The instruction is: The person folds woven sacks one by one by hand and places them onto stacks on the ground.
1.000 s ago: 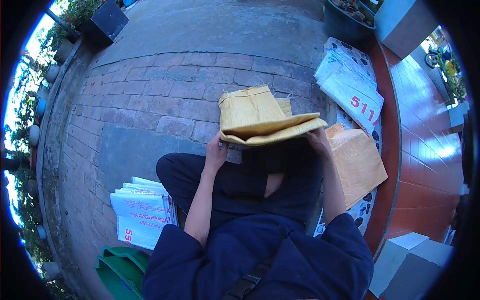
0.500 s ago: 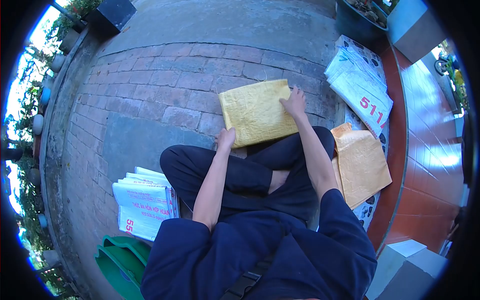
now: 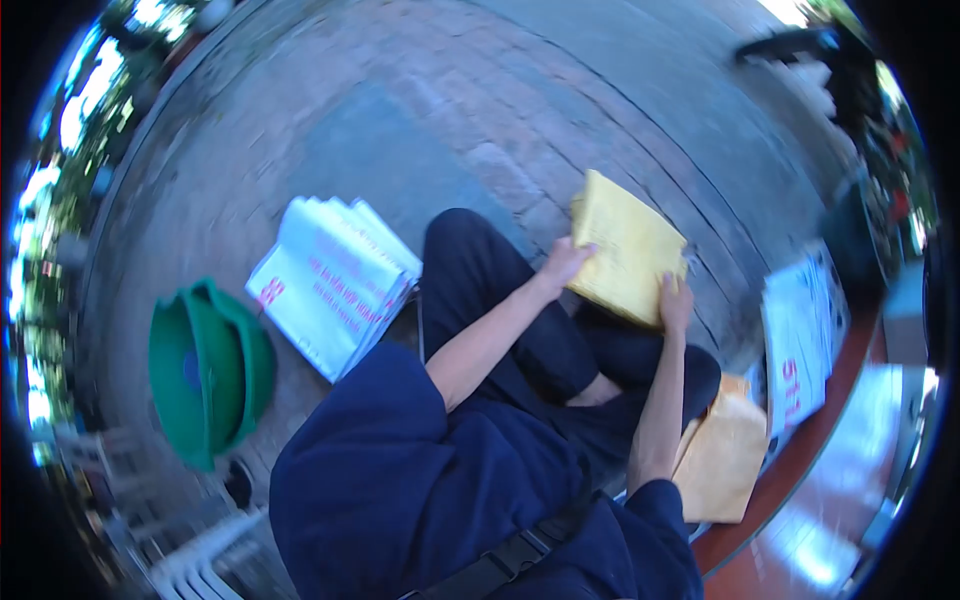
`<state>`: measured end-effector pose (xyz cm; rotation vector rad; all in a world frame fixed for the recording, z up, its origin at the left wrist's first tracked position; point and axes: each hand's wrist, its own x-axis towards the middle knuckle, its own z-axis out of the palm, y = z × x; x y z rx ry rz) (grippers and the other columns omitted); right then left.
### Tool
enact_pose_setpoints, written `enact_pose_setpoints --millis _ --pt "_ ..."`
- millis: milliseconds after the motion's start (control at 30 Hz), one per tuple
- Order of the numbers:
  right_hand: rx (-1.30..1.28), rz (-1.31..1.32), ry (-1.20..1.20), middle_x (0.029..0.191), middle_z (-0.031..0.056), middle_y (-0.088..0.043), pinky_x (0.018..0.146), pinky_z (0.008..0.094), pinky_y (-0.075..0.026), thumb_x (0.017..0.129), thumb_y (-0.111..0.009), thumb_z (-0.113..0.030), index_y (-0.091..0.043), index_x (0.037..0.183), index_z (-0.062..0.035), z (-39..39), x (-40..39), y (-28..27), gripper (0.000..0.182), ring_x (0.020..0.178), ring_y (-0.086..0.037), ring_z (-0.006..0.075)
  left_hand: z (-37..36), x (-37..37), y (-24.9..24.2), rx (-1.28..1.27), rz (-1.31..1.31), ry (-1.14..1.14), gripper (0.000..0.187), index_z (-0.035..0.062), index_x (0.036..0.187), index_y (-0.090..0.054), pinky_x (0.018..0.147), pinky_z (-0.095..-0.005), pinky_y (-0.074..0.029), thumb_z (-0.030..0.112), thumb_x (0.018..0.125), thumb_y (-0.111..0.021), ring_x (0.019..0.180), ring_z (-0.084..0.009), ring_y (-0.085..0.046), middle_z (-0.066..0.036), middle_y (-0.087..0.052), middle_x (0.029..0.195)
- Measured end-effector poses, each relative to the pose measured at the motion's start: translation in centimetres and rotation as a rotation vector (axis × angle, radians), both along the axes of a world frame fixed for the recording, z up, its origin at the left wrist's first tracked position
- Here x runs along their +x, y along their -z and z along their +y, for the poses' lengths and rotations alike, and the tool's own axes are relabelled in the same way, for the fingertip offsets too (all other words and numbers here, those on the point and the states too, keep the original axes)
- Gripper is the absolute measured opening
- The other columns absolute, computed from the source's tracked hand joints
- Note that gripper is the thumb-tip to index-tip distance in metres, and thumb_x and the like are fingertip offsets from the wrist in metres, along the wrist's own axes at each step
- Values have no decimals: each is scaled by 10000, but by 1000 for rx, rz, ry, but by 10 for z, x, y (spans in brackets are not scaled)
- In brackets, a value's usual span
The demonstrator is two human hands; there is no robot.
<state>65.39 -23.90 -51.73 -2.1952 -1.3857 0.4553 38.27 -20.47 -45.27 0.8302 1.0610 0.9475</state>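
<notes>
A yellow folded woven sack (image 3: 632,250) is held up above my crossed legs, slightly tilted. My left hand (image 3: 568,266) is closed on its left edge, with the thumb on top and the other fingers partly hidden. At the lower right corner, my right hand (image 3: 676,303) grips the same sack. Beside my right knee lie orange-tan folded sacks (image 3: 728,452). To the left of my left knee is a pile of white folded sacks (image 3: 335,285) with red print.
Green plastic containers (image 3: 212,370), one against another, stand at the left. Part of a white plastic chair (image 3: 215,562) shows behind them. More white sacks (image 3: 795,340) marked 511 lie at the right, along a red tiled step (image 3: 845,430). Brick paving surrounds me.
The view has swung left, showing more of the green containers and the chair. The yellow sack has turned in my hands, and my right hand has moved down to its lower right corner.
</notes>
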Motion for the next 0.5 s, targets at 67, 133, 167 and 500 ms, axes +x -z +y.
enact_pose_setpoints --millis 67,133,167,500 --pt "14 -19 6 1285 274 -479 1029 470 -325 897 -508 -475 -563 1230 -38 -10 -42 -24 552 1234 -418 404 -5 -22 -35 52 47 -77 298 -29 1119 -590 799 -285 -482 150 881 -581 880 -135 -620 -83 -652 1005" --pt "33 16 -58 1382 296 -357 1048 515 -276 900 -503 -491 -553 1248 -43 -14 -90 -40 570 1288 -335 430 -8 -46 -60 127 21 -128 297 -40 1121 -581 802 -283 -480 141 886 -579 882 -132 -617 -85 -649 1017" --pt "-2 28 -31 1431 310 -257 1052 536 -251 899 -522 -473 -507 1294 -55 -16 -120 -63 576 1298 -307 445 -8 -58 -71 176 -31 -188 294 -42 1126 -577 799 -279 -482 134 891 -576 882 -129 -615 -83 -649 1015" --pt "-28 1469 -695 1303 158 -482 881 385 -460 962 -486 -215 -151 1482 -137 -5 -380 -226 624 1128 -523 222 -90 -222 -167 636 41 -1214 385 -20 1259 -460 876 -318 -457 209 956 -522 1042 -195 -556 -130 -551 1206"
